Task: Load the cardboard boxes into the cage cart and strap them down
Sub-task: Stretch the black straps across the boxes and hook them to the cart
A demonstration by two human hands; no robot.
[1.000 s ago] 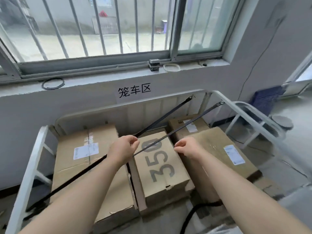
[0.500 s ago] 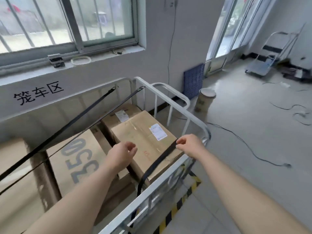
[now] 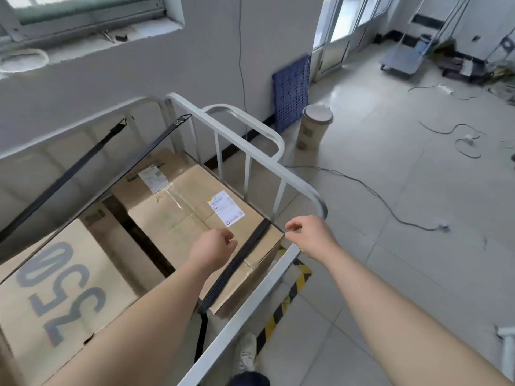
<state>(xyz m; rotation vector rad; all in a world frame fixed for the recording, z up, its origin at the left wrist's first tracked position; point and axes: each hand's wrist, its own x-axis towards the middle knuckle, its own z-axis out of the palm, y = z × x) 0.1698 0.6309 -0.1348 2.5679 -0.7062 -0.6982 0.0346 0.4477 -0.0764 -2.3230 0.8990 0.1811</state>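
at centre frame, strap [image 3: 237, 263] looks limp and light; i would pinch its upper end. left hand [image 3: 213, 252], right hand [image 3: 312, 238] curled, hold unclear.

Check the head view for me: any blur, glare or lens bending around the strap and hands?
Head view: wide-angle bending bows the cart rail; daylight through the glass doors washes out and sheens the floor; the window sill top left is smeared; the strap, left hand and right hand look acceptably sharp.
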